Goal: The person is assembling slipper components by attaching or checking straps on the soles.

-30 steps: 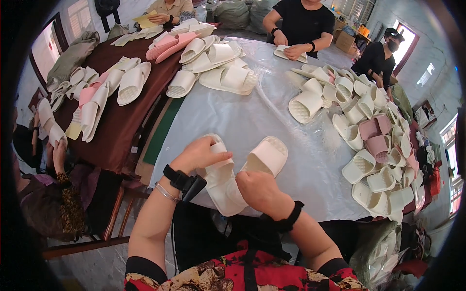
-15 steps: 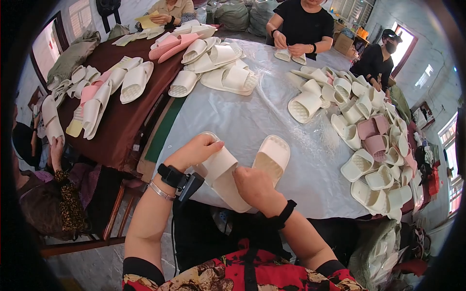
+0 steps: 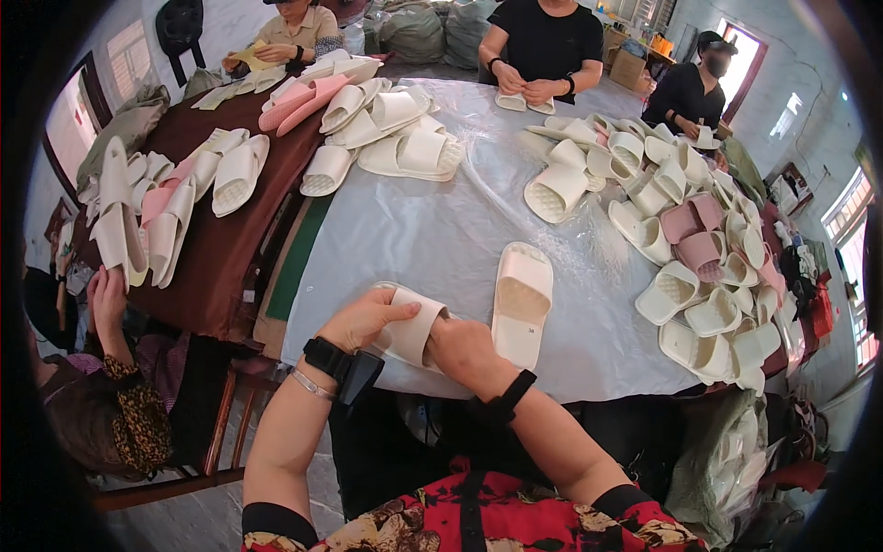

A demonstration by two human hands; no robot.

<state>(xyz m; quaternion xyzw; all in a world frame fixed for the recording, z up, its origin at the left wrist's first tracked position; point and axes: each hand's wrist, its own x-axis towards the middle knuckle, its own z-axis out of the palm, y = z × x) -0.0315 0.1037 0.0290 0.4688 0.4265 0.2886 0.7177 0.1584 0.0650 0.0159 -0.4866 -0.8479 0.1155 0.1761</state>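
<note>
A cream slide slipper (image 3: 411, 317) is between my hands near the table's front edge, its strap facing up. My left hand (image 3: 363, 322) holds it on the left side, thumb on top of the strap. My right hand (image 3: 467, 354) is closed at the strap's right edge, with its fingertips hidden at the opening. Just right of it, a second cream slipper (image 3: 522, 308) lies flat, toe pointing away from me, and neither hand touches it.
Loose cream slippers (image 3: 676, 299) and a few pink ones heap up on the right. More cream slippers (image 3: 409, 152) lie at the far left of the plastic-covered table (image 3: 405, 225). A brown-covered table (image 3: 202, 262) adjoins it. Co-workers (image 3: 543, 46) stand or sit around.
The held slipper has turned and come down toward the table, with both hands still at it. The whole view has shifted slightly. A co-worker at left has raised a slipper over the brown table.
</note>
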